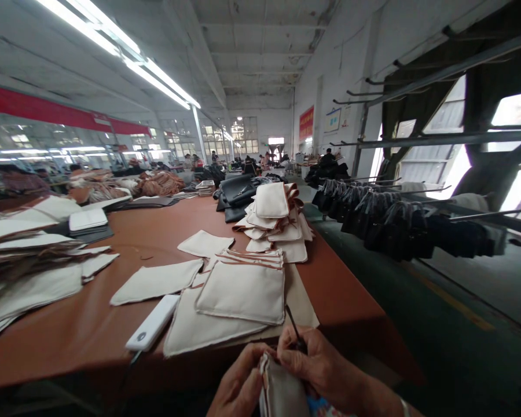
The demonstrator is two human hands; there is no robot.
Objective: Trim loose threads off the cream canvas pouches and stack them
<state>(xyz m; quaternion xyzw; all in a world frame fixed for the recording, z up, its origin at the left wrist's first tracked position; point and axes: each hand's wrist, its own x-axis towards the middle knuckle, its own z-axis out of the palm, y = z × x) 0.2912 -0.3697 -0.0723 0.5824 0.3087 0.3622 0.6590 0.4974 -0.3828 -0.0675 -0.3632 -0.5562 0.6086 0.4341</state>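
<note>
Two bare hands work at the near edge of a broad table (351, 295) covered in smooth reddish-brown material, and between them, low in the view, is a pale fabric piece (286, 391). It looks off-white turning grey in the shade, flat-faced and softly creased, with several layers showing along its left edge and a narrow reddish-brown line running between them; its lower end is cut off by the bottom of the view. The left hand (238, 379) is closed on the piece from the left, thumb and fingers pinching near its upper corner. The right hand (315, 359) grips a slim dark tool (292, 321), its shaft slanting up and leftward, while the fingers rest against the top of the piece (what the tool is, exactly, cannot be told). Just beyond the hands lies an overlapping stack of cream panels (243, 292), roughly rectangular, with brown edging visible between the upper ones. To the left of the stack, a white oblong device (151, 323) lies on the table; farther back stands a taller, uneven pile of similar cream pieces (271, 201), brown showing at its sides
</note>
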